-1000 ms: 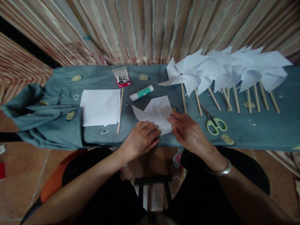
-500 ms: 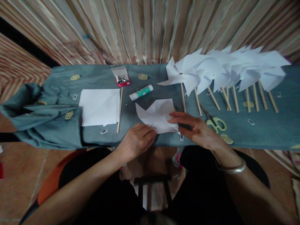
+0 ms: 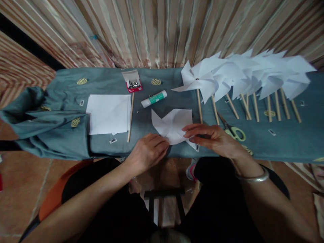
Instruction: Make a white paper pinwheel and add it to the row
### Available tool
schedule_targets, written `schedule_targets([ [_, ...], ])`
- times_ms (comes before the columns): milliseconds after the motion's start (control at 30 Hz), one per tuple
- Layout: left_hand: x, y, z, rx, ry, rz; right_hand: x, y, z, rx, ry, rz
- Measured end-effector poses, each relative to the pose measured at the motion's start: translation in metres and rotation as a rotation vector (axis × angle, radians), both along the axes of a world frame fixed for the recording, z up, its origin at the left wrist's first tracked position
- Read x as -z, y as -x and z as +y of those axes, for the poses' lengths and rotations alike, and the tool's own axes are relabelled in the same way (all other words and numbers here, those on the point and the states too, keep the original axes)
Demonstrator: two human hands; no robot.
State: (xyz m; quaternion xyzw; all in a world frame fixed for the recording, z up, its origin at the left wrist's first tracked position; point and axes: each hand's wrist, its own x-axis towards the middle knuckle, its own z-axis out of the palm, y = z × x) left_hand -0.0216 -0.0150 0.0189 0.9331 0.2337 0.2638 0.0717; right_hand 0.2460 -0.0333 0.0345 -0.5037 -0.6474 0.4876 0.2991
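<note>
A white paper pinwheel [image 3: 176,123] with its blades folded inward lies near the table's front edge, between my hands. My left hand [image 3: 149,148] is closed on its lower left edge, fingertips pinching the paper. From the right, my right hand [image 3: 211,137] reaches over it, thumb and fingers touching the paper near its centre; they look closed on the folded part. No stick is visible on this pinwheel. Beyond it lie a glue stick [image 3: 154,98] and a small metal pin [image 3: 138,111]. A thin wooden stick [image 3: 131,118] rests beside a stack of white paper [image 3: 109,114].
Several finished pinwheels [image 3: 202,76] on wooden sticks overlap along the back right. Green-handled scissors [image 3: 237,133] lie just beyond my right hand. A small red box of metal pins [image 3: 134,85] stands open at the back. The blue-green tablecloth [image 3: 63,121] is bunched at the left.
The paper pinwheel has turned slightly and shifted a little to the right. My right hand's fingers have moved in over its right side, while my left hand keeps its hold.
</note>
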Motion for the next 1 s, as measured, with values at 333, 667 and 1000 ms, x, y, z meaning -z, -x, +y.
schedule_targets([
  [333,0.001,-0.004,-0.008,0.017,-0.010,0.040,0.012,0.030,0.002,0.180,-0.109,-0.109],
  [667,0.008,-0.004,-0.008,0.041,0.046,0.070,0.021,0.045,0.005,0.201,-0.340,-0.385],
  [1000,0.005,-0.007,-0.008,0.037,0.056,0.082,0.022,0.051,0.007,0.116,-0.505,-0.576],
])
